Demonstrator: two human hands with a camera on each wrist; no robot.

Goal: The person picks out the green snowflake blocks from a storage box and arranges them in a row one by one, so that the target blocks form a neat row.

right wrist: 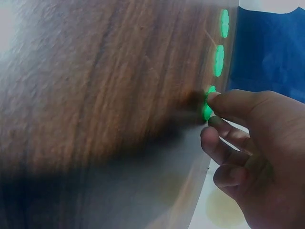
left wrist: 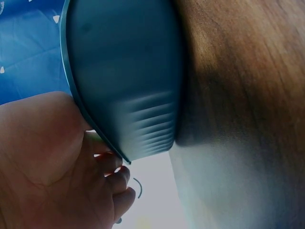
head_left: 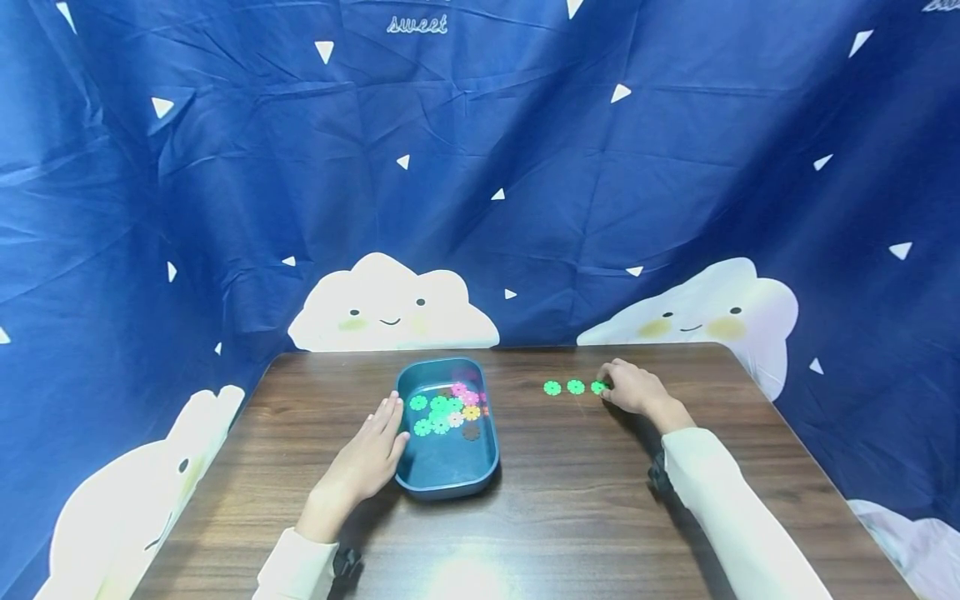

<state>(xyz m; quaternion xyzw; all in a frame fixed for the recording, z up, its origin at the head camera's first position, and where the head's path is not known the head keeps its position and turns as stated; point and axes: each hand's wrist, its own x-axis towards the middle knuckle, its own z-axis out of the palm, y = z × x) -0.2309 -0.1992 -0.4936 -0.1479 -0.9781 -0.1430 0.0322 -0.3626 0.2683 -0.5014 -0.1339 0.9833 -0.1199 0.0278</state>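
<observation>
- Right hand (head_left: pixel 633 388): I see it resting on the table (head_left: pixel 585 500) with its fingers curled, the thumb and forefinger tips pinching a green disc (head_left: pixel 597 387). In the right wrist view the same disc (right wrist: pixel 208 106) lies flat on the wood, half covered by the fingertips (right wrist: pixel 214 98).
- Row of discs: two more green discs (head_left: pixel 563 387) lie on the table just beyond the fingertips, in line with the pinched one and slightly apart from each other. The right wrist view shows them (right wrist: pixel 221 45) flat on the wood ahead of the fingers.
- Left hand (head_left: pixel 369 457): I see it open, fingers straight and together, laid flat against the near-left outer wall of the tray (head_left: pixel 450 479). In the left wrist view the palm (left wrist: pixel 52 162) touches the tray's rim (left wrist: pixel 102 140).
- Tray: a dark teal tub standing on the table immediately to the thumb side of the left hand, well apart from the right hand.
- Tray contents: a loose heap of discs (head_left: pixel 447 410), green, pink, yellow and brown, lies in the far half, just past the left fingertips.
- Backdrop: a blue cloth (head_left: pixel 480 167) with white clouds hangs behind the table, beyond both hands.
</observation>
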